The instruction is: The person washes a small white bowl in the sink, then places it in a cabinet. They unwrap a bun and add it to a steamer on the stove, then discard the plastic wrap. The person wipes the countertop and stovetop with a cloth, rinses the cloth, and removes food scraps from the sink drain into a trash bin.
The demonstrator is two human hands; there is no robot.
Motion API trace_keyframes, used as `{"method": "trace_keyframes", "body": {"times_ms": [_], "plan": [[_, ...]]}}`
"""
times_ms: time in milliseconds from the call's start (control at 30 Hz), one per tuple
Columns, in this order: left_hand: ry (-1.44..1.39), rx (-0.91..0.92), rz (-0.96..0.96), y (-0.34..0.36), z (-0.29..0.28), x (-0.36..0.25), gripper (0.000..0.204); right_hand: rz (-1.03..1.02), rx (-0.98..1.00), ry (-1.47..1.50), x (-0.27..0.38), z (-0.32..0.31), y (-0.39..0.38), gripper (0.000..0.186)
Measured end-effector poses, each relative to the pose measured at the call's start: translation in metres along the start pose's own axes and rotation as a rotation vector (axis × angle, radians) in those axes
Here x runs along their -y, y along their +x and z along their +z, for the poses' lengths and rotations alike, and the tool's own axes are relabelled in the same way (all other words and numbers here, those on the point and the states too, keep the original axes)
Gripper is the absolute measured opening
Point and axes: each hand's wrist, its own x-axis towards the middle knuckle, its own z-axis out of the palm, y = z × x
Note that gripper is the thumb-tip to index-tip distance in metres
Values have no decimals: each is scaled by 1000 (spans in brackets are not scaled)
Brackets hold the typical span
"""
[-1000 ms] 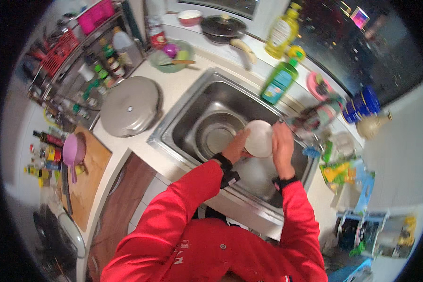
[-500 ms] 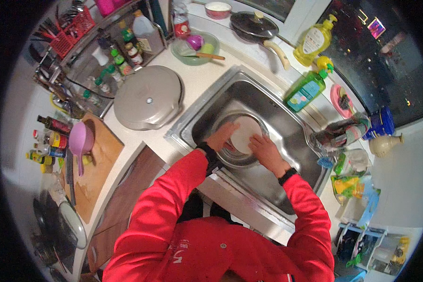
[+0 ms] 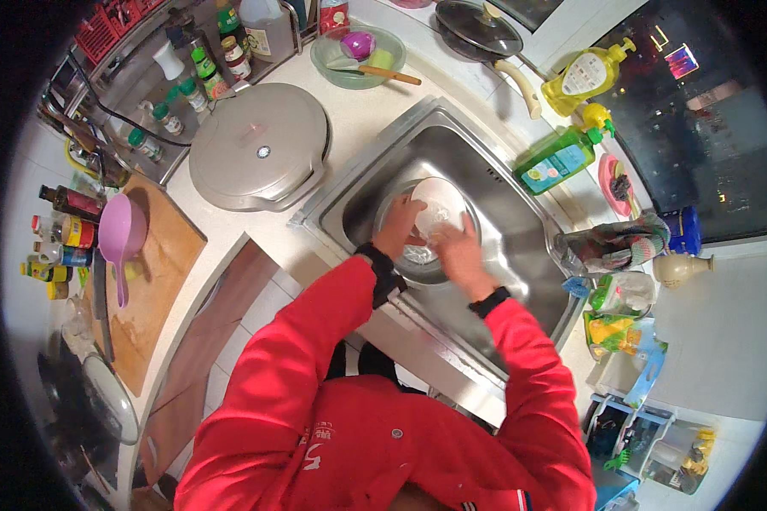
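A white bowl [image 3: 435,192] is tilted over a round metal basin [image 3: 383,243] that stands in the steel sink [image 3: 520,247]. My left hand [image 3: 398,228] grips the bowl's left edge with its fingers bent over the rim. Against the bowl's inner face and lower right side lies my right hand [image 3: 458,254]; motion blurs its fingers, so their grip is unclear. Clear, shiny water shows in the bowl and in the basin below. Both hands are down inside the sink, and they partly hide the bowl and basin.
Left of the sink sits a large grey round lid [image 3: 260,149]. Behind it is a green bowl [image 3: 358,81] with a wooden-handled tool. Along the window ledge stand a green soap bottle [image 3: 558,160], a yellow pump bottle [image 3: 586,78] and a lidded pan [image 3: 479,30]. A cloth [image 3: 618,243] hangs at right.
The white bowl has tilted up, showing its wet inside. My left hand now curls over its rim, and my right hand has moved left and inward. The whole view has shifted slightly.
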Motion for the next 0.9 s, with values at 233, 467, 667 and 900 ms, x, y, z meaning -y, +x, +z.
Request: {"method": "trace_keyframes", "body": {"times_ms": [233, 467, 667, 900], "plan": [[657, 299, 717, 3, -13, 0, 61, -292, -225, 284, 3, -5, 1, 11], [-187, -34, -31, 4, 32, -9, 53, 331, 200, 643, -1, -17, -5, 29], [230, 119, 349, 2, 33, -12, 63, 228, 120, 250, 0, -28, -4, 36], [274, 252, 176, 7, 28, -18, 62, -39, 185, 38, 0, -22, -2, 36]]}}
